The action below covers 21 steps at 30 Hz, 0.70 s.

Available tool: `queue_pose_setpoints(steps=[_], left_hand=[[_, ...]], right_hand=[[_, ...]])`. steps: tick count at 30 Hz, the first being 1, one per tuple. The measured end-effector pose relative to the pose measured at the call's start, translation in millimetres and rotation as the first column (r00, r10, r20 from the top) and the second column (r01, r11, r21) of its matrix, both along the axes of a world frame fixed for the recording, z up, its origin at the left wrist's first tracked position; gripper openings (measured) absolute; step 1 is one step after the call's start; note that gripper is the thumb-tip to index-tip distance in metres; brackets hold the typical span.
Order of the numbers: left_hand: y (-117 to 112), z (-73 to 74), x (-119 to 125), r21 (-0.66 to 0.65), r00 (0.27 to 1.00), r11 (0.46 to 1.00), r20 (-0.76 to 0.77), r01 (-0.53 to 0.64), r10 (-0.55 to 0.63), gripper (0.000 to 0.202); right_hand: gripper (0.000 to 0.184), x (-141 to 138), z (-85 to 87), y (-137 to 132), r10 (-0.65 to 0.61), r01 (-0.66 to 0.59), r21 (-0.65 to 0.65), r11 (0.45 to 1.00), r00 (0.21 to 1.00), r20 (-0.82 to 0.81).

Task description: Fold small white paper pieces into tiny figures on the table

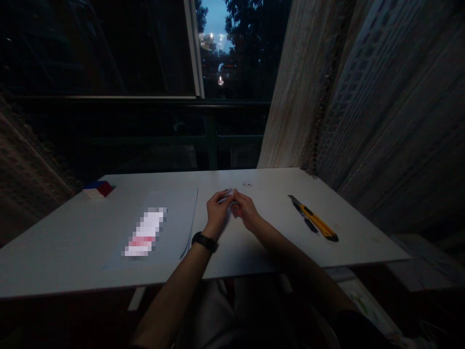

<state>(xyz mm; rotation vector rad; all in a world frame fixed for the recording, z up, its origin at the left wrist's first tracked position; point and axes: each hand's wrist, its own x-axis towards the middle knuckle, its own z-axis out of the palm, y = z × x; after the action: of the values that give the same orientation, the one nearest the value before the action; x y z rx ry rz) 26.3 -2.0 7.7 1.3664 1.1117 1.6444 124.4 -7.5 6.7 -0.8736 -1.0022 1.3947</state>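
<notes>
White piece, probably paper, is already in hand, pinched by left hand and right hand (a small scrap lies beyond); handling looks unfinished, what remains unclear.

A small, thin white piece matches the flat white counter; a small cube shows blue, red and white, a long-bodied cutter yellow and black.

A black watch with a dark strap circled the left wrist. At lower right, a dark sleeve showed, and greyish trousers sat dimly at bottom centre
</notes>
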Motion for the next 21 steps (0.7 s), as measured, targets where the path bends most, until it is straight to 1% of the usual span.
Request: queue_pose_setpoints(steps=[2,3,4,5,6,8,10,11,13,16,18,21], left_hand=[[2.1,-1.4,-2.7,-0.008,1.000,1.000,0.014,-0.012,0.012,0.027],[3.3,-2.6,-4.0,-0.019,1.000,1.000,0.021,-0.020,0.021,0.027],[4.5,-4.2,-5.1,-0.036,1.000,0.999,0.022,-0.020,0.021,0.028],[5.4,-5.7,-6.0,-0.055,1.000,0.998,0.021,-0.011,0.012,0.030],[6.1,-7.2,-6.5,-0.074,1.000,0.997,0.015,0.005,-0.003,0.031],[6.2,-9.0,-6.9,-0.093,0.999,0.996,-0.044,0.018,-0.022,0.031],[5.2,-8.9,-6.9,-0.073,0.988,0.997,-0.157,-0.011,0.000,0.028],[4.4,-8.3,-7.0,-0.048,0.975,0.998,-0.219,-0.035,0.023,0.026],[3.1,-6.6,-7.4,0.004,0.949,0.999,-0.312,-0.052,0.051,0.022],[2.1,-4.9,-8.1,0.036,0.923,0.998,-0.379,-0.048,0.058,0.018],[2.0,-4.5,-8.4,0.026,0.919,0.998,-0.390,-0.052,0.058,0.018],[1.8,-3.8,-7.8,0.017,0.933,0.998,-0.353,-0.059,0.061,0.019]], right_hand=[[0.040,3.8,1.6,3.1,-0.017,0.017,0.017,1.000,0.999,0.035],[0.040,6.5,3.0,4.9,-0.057,0.054,0.051,0.997,0.996,0.072],[0.037,9.7,4.8,6.5,-0.119,0.106,0.113,0.988,0.985,0.123],[0.034,13.2,6.9,7.8,-0.190,0.152,0.204,0.967,0.965,0.183],[0.031,17.0,9.1,8.6,-0.252,0.172,0.309,0.935,0.937,0.241],[0.028,24.1,13.2,9.0,-0.321,0.123,0.489,0.863,0.882,0.346],[0.030,29.2,15.7,8.0,-0.357,0.037,0.598,0.801,0.832,0.425],[0.032,30.7,16.2,7.4,-0.367,-0.005,0.629,0.777,0.808,0.460],[0.035,32.1,15.9,6.6,-0.379,-0.073,0.655,0.752,0.765,0.521],[0.032,32.3,13.7,6.7,-0.362,-0.137,0.633,0.762,0.720,0.593],[0.027,32.6,12.3,7.2,-0.368,-0.128,0.618,0.775,0.704,0.608],[0.022,33.2,10.7,8.3,-0.406,-0.060,0.608,0.792,0.692,0.597]])
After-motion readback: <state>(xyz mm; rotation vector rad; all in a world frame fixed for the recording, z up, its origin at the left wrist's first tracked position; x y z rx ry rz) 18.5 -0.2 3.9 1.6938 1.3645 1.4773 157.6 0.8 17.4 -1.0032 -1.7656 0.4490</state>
